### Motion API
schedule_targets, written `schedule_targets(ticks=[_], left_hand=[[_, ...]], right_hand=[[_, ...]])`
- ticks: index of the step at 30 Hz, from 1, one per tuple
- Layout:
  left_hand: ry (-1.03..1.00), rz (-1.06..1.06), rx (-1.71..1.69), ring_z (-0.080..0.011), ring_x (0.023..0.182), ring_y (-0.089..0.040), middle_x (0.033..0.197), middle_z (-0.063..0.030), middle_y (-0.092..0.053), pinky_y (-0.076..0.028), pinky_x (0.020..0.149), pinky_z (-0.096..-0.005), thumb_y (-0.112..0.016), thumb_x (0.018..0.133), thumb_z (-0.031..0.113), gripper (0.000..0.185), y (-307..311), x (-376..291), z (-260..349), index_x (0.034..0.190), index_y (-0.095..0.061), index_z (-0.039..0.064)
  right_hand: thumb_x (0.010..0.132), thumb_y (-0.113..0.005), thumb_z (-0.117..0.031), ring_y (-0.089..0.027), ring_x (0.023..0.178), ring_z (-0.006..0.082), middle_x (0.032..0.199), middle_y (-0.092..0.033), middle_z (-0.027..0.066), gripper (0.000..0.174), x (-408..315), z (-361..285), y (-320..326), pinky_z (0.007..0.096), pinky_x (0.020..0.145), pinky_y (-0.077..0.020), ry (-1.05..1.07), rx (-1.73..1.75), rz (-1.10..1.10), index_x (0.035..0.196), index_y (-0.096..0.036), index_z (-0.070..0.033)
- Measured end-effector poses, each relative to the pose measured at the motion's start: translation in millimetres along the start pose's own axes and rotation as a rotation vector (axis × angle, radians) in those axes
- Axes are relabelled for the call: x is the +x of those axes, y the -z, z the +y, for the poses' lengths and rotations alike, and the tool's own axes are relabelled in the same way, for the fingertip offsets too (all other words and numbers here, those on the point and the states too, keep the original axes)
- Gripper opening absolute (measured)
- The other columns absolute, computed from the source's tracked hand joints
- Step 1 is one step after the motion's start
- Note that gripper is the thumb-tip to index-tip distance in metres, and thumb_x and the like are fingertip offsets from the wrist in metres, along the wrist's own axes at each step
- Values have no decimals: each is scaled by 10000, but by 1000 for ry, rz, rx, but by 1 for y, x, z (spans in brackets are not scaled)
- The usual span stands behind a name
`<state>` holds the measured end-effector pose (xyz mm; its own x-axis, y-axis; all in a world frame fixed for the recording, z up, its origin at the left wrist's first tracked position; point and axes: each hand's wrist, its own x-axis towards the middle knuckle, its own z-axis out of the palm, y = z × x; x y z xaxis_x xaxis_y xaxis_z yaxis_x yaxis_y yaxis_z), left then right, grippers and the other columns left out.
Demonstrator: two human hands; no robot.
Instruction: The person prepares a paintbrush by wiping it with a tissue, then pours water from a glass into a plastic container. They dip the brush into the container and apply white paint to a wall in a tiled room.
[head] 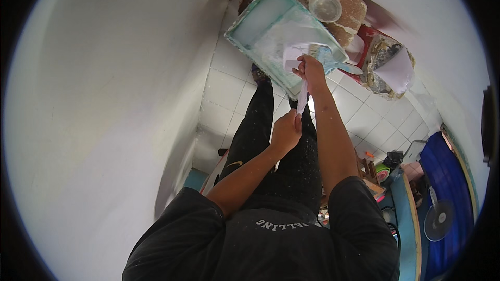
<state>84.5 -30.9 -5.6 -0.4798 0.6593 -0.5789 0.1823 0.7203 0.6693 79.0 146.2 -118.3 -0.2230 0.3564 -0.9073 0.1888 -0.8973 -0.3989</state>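
Note:
Between my two hands runs a narrow pale lilac strip [302, 97], which looks like bunched thin plastic or cloth. My left hand [286, 129] grips its lower end in front of my legs. Higher up, my right hand [313, 73] pinches the other end over the near corner of a green paint tray [256, 59]. White paint lies in the tray's well and coats its ramp. Just beyond my right fingers is a flat lilac piece [293, 52]; whether it joins the strip I cannot tell. A wide paintbrush with a pale blue handle [347, 67] rests across the tray's right edge, partly behind my right hand.
Behind the tray, a paint-spattered brown board [347, 9] bears a round clear container [325, 6]. To its right sits a paint-crusted container [375, 56] with a lilac cone-shaped piece [396, 71]. A white wall [117, 86] rises close on my left. White floor tiles [222, 88] lie below.

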Motion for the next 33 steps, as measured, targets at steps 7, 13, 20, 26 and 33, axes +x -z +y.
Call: schedule_targets(ticks=[7,13,20,26,33], left_hand=[[10,-26,30,-445,752,-647,758,-218,-627,-503,660,-519,-595,982,117,139,0,-1,0,910,-547,9],[-13,-34,39,-433,733,-650,743,-210,-624,-507,657,-517,-600,983,124,138,-3,-3,-6,918,-549,13],[-29,-45,55,-426,730,-655,740,-208,-627,-512,661,-512,-606,978,123,138,-1,-2,-6,914,-551,14],[-10,-46,89,-425,730,-658,748,-207,-635,-514,663,-509,-603,976,130,141,-2,3,-11,915,-557,11],[-7,-46,95,-429,727,-658,734,-209,-633,-516,662,-513,-591,989,153,155,0,5,-10,935,-574,9]], right_hand=[[1005,-488,-178,-389,456,108,595,-436,2,221,0,4,3,355,777,-614,0,-37,-9,924,-613,-14],[990,-515,-195,-418,476,125,624,-481,19,246,13,8,13,342,738,-604,-40,-48,19,869,-613,-5],[984,-530,-196,-554,517,198,658,-567,77,266,25,13,19,328,606,-585,-98,9,83,858,-617,23],[988,-535,-190,-585,526,221,671,-586,102,276,29,11,17,329,558,-574,-123,19,86,874,-615,47],[1030,-492,-159,-610,567,238,710,-593,113,260,38,23,19,340,584,-586,-146,1,29,982,-601,73]])
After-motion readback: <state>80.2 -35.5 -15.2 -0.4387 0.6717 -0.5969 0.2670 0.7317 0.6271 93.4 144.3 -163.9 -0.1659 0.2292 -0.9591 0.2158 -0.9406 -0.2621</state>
